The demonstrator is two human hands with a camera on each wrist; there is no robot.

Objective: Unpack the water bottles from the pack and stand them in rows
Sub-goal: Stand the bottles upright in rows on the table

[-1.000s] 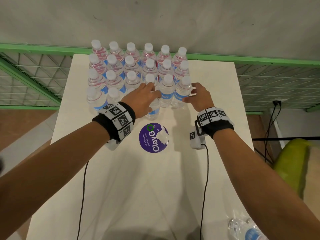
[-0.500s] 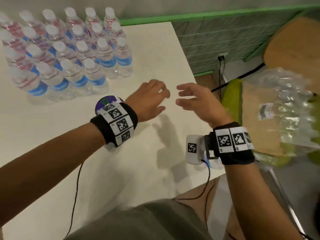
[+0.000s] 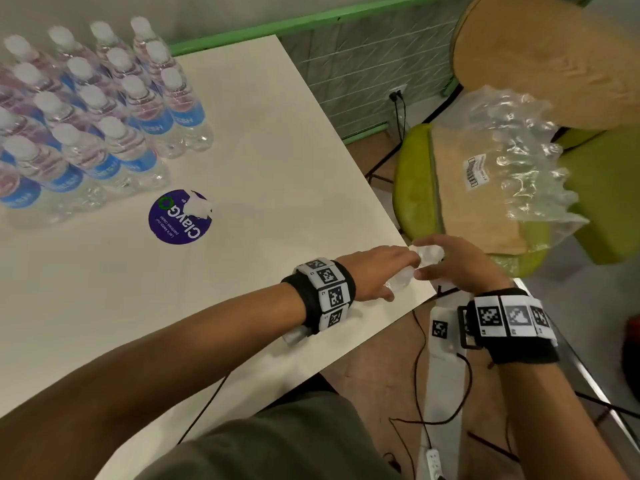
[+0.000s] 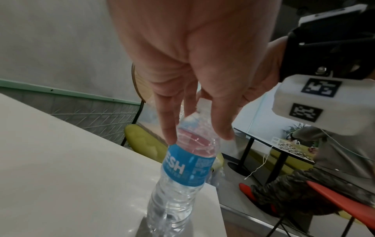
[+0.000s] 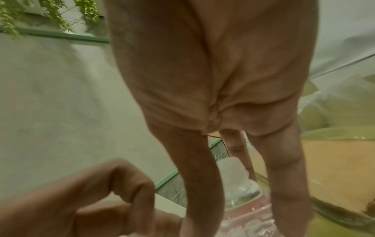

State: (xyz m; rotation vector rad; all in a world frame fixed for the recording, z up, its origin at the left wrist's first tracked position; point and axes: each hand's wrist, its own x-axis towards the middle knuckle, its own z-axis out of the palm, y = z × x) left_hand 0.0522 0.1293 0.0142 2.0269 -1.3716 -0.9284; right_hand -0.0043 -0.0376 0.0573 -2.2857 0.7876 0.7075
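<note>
Several water bottles (image 3: 104, 109) with white caps and blue labels stand in rows at the far left of the white table (image 3: 277, 161). One more clear bottle (image 3: 429, 253) stands at the table's near right corner; its blue label (image 4: 188, 165) shows in the left wrist view. My left hand (image 3: 377, 275) grips its shoulder from the left, a finger and the thumb on either side (image 4: 198, 137). My right hand (image 3: 460, 265) comes from the right, its fingers curved round the neck and cap (image 5: 235, 170). The empty crumpled plastic wrap (image 3: 519, 161) lies on a chair.
A round purple sticker (image 3: 178, 216) lies flat mid-table. Right of the table stand a green chair (image 3: 412, 174) with a wooden seat and a wooden chair back (image 3: 554, 57). Cables and a power strip (image 3: 433, 459) lie on the floor below.
My view swung right from the rows. Both hands moved from the rows to the near right table corner and closed on the single bottle standing there.
</note>
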